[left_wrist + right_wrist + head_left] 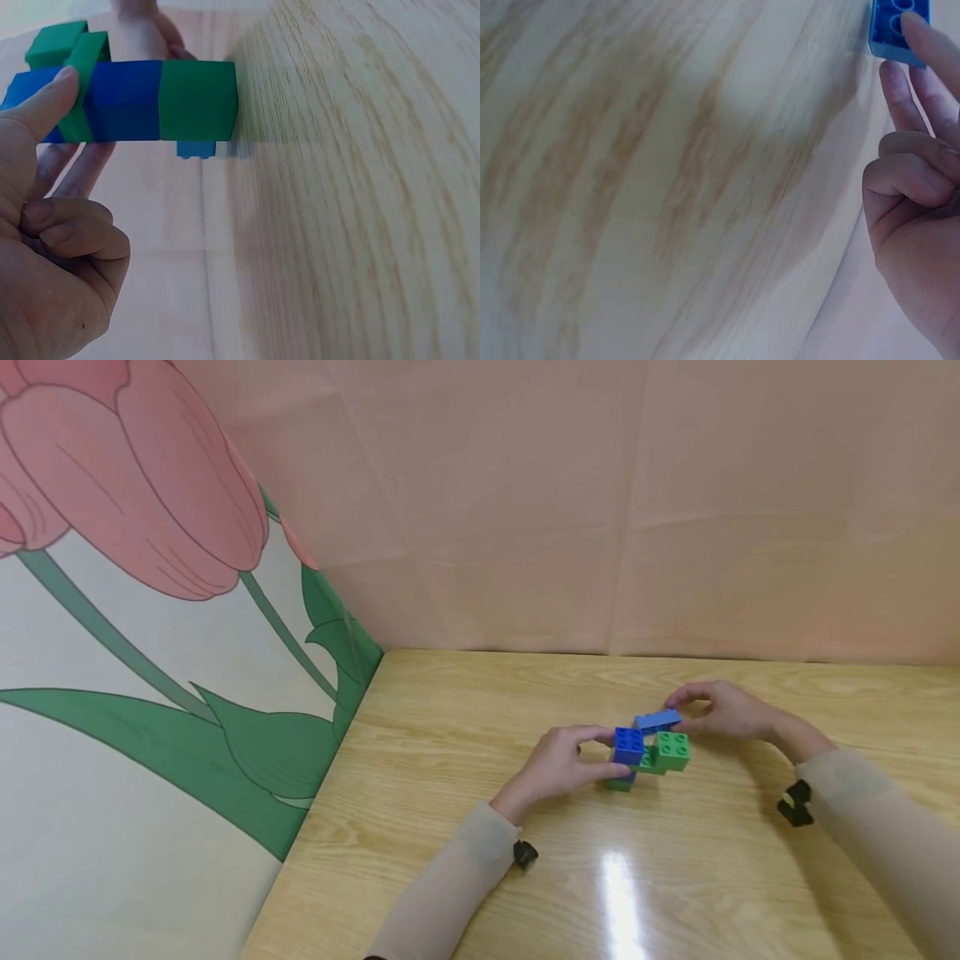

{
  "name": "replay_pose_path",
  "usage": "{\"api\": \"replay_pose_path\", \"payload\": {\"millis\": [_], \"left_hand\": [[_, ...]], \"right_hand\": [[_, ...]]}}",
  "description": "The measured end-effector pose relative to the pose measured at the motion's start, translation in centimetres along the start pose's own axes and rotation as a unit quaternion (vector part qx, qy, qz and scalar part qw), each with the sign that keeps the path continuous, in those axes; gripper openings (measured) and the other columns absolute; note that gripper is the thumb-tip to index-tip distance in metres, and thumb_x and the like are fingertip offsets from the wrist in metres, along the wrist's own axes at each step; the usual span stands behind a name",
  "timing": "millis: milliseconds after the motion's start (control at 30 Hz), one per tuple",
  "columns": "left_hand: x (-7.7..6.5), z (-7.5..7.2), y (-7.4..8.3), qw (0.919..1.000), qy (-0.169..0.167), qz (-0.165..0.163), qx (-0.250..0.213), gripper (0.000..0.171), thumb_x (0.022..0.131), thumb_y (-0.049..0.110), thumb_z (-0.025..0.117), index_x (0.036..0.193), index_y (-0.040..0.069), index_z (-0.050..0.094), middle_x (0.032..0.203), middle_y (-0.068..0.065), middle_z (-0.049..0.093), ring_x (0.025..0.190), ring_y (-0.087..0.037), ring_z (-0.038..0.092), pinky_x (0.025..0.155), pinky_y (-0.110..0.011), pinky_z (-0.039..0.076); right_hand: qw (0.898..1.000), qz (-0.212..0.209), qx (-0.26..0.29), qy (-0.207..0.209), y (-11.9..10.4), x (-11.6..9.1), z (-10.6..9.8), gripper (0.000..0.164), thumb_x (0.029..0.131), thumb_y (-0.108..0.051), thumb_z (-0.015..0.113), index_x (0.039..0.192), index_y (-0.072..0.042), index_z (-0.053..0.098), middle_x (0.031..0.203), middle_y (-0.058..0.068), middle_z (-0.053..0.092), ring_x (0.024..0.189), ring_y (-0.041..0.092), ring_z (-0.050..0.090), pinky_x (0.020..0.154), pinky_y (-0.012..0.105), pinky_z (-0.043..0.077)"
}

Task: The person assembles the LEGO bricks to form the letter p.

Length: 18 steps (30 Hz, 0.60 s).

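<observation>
My left hand (558, 764) pinches a stack of building bricks between thumb and fingers, at its upper dark blue brick (627, 745). From the stack's middle a flat green piece reaches right and carries a green brick (672, 750). Lower down come a dark blue brick (124, 101) and a green bottom brick (199, 101), close to the table. Just behind the stack, my right hand (731, 710) pinches the end of a long light blue brick (657, 721). Its hollow underside shows in the right wrist view. Whether it touches the stack, I cannot tell.
The wood-grain table (450, 735) extends around both hands. A pink cloth wall (510, 527) rises along its back edge. On the left stands a panel with painted tulips (187, 485). Black straps (797, 803) hang at the sleeves.
</observation>
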<state>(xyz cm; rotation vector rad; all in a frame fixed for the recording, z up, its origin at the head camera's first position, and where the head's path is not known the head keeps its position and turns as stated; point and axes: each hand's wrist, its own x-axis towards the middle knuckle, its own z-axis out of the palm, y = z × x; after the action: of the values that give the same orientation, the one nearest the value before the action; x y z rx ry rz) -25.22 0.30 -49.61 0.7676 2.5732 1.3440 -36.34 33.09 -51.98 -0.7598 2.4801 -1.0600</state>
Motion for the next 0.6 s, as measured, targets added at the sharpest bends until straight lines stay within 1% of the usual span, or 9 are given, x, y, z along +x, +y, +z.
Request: {"api": "replay_pose_path", "payload": {"millis": [100,167,333,467,600], "left_hand": [[-0.11,-0.06,0.0,1.0,-0.003,-0.007,-0.004,0.049,0.092,0.048,0.078,0.134,0.024,0.071,0.118,0.019,0.069,0.116,-0.011,0.064,0.085,-0.027,0.052],[-0.24,-0.1,0.05,0.9999,-0.005,-0.009,-0.007,0.049,0.092,0.048,0.078,0.134,0.024,0.071,0.119,0.019,0.069,0.117,-0.011,0.063,0.087,-0.029,0.053],[-0.51,-0.14,0.11,0.9999,-0.006,-0.01,-0.007,0.048,0.091,0.047,0.079,0.133,0.024,0.071,0.118,0.02,0.069,0.115,-0.011,0.064,0.083,-0.025,0.051],[-0.73,-0.17,0.16,0.9999,-0.007,-0.008,-0.01,0.047,0.092,0.047,0.079,0.133,0.025,0.071,0.118,0.02,0.069,0.114,-0.011,0.064,0.082,-0.022,0.05],[-0.93,-0.24,0.25,0.9998,-0.009,-0.008,-0.014,0.047,0.092,0.047,0.078,0.133,0.025,0.071,0.118,0.021,0.069,0.113,-0.011,0.064,0.081,-0.022,0.049]], "right_hand": [[1.0,0.009,0.008,-0.014,0.07,-0.2,-0.24,0.049,0.097,-0.036,0.076,0.134,-0.007,0.066,0.136,0.015,0.063,0.131,0.044,0.051,0.101,0.067,0.044],[1.0,0.01,0.013,-0.021,0.04,-0.43,-0.28,0.049,0.099,-0.037,0.073,0.137,-0.007,0.065,0.138,0.017,0.063,0.131,0.046,0.052,0.101,0.068,0.043],[0.999,0.013,0.013,-0.033,-0.19,-0.81,-0.2,0.044,0.102,-0.037,0.068,0.138,-0.01,0.065,0.139,0.016,0.063,0.132,0.047,0.051,0.099,0.073,0.039],[0.999,0.015,0.024,-0.044,-0.26,-0.95,-0.05,0.043,0.102,-0.036,0.068,0.138,-0.012,0.066,0.14,0.016,0.062,0.134,0.05,0.048,0.099,0.075,0.039],[0.999,0.013,0.027,-0.045,-0.29,-1.01,0.06,0.04,0.102,-0.035,0.07,0.136,-0.014,0.067,0.14,0.015,0.063,0.136,0.051,0.047,0.1,0.077,0.036]]}}
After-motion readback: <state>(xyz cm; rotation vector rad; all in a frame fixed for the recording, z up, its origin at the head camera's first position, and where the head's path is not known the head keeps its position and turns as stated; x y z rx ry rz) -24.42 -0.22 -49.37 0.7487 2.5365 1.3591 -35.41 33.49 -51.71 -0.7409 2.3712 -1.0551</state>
